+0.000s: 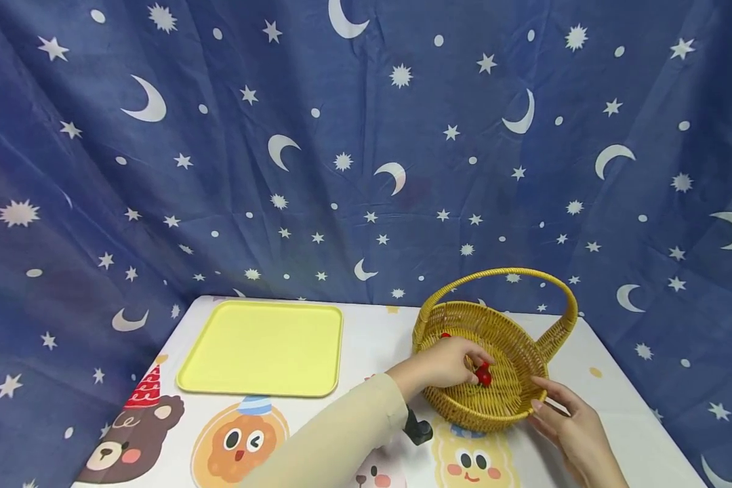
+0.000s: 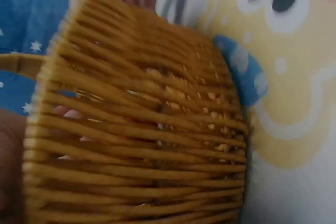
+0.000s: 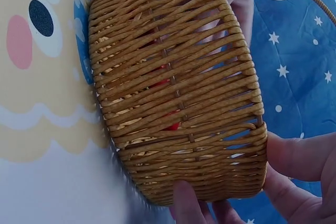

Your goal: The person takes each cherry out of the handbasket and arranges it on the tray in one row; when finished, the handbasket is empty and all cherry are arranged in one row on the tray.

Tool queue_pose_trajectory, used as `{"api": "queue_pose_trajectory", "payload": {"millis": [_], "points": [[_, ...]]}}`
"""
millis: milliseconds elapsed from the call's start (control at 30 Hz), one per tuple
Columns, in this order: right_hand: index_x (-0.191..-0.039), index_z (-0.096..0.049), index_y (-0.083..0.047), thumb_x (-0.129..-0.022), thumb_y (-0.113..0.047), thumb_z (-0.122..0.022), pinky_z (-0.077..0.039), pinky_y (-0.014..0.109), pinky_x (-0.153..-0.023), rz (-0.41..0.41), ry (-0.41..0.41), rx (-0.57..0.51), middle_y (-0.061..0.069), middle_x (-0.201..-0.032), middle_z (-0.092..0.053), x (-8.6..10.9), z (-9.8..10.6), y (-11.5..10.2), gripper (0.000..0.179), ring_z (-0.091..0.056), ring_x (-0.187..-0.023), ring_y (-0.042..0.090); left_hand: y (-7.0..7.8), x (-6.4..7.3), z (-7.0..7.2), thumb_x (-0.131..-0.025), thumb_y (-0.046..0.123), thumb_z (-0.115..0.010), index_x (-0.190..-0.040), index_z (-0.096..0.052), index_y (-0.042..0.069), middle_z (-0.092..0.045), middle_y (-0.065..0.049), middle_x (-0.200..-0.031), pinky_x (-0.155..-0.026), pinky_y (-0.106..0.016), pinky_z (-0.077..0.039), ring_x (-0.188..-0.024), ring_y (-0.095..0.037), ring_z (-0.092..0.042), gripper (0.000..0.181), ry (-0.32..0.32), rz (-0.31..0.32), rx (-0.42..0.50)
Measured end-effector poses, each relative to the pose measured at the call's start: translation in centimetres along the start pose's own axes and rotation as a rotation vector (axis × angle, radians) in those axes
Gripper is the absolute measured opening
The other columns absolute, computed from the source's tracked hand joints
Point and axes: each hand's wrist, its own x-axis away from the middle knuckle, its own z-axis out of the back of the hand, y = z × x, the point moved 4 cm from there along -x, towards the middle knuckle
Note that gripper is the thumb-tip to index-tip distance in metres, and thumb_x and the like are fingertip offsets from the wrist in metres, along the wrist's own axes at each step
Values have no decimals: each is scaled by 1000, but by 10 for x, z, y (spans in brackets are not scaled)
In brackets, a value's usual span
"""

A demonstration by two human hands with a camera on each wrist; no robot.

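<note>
A round woven basket point(image 1: 506, 417) with a tall arched handle stands at the right of the table. My left hand point(image 1: 442, 362) reaches over its near left rim and pinches a small glossy red object point(image 1: 483, 375) with rounded parts, low inside the basket. Its exact kind is unclear. Another bit of red point(image 1: 445, 335) shows beyond the wrist, mostly hidden. On the right side, my right hand point(image 1: 570, 423) grips the rim, thumb and fingers on either side of the wall. Through the weave, the right wrist view shows patches of red point(image 3: 172, 124).
A yellow rectangular tray point(image 1: 259, 349) lies at the back left of the table. The white tablecloth has printed cartoon figures point(image 1: 240, 440). A dark blue curtain point(image 1: 341, 224) with moons and stars hangs behind. A black strap-like piece point(image 1: 417, 428) shows under the left wrist.
</note>
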Motion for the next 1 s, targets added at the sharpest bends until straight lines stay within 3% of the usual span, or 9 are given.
{"api": "queue_pose_trajectory", "payload": {"millis": [200,300,400,500,600,767,1000], "points": [[-149,-63,-27,-106,-10,-67,-62,26,-95,-21,9,-4,13,-161,-34,1,1,1,46,-65,-107,-8,-3,-17,-12,-94,7,-80,-130,-79,28,-77,6,-124,-97,-19,-53,-116,-6,-69,42,-41,48,-126],[-148,-63,-26,-105,-11,-69,-62,25,-95,-12,12,-7,10,-155,-38,3,1,2,46,-65,-106,-9,-3,-22,-20,-94,12,-81,-131,-78,29,-76,8,-126,-101,-18,-52,-118,-4,-68,40,-74,44,-235],[-151,-61,-22,-105,-11,-69,-62,25,-94,-3,18,1,13,-158,-37,5,1,3,47,-65,-106,-9,-1,-25,-30,-95,21,-83,-124,-80,30,-76,13,-121,-96,-16,-52,-113,-2,-68,30,-125,20,-359],[-154,-57,-18,-106,-11,-69,-62,25,-95,-10,13,3,16,-163,-33,5,-1,4,50,-64,-107,-10,1,-26,-36,-94,27,-86,-112,-81,31,-75,16,-111,-89,-15,-52,-103,0,-67,19,-155,14,-423],[-157,-53,-11,-105,-8,-68,-62,26,-96,-4,16,1,18,-162,-34,5,-3,2,54,-64,-109,-9,2,-26,-38,-92,24,-87,-104,-79,30,-71,15,-100,-81,-16,-50,-91,-1,-64,15,-157,11,-415],[-154,-54,-7,-104,-5,-69,-63,25,-94,31,30,-19,14,-149,-43,5,-4,-1,53,-67,-109,-5,3,-26,-34,-90,14,-87,-103,-77,25,-68,12,-93,-75,-15,-48,-85,-2,-60,19,-151,-20,-367],[-150,-61,-12,-102,-6,-71,-63,25,-91,58,36,-51,9,-139,-46,3,-3,1,49,-70,-108,-1,7,-26,-26,-90,10,-86,-110,-79,22,-74,12,-100,-80,-13,-50,-92,0,-64,24,-121,-50,-290]]}}
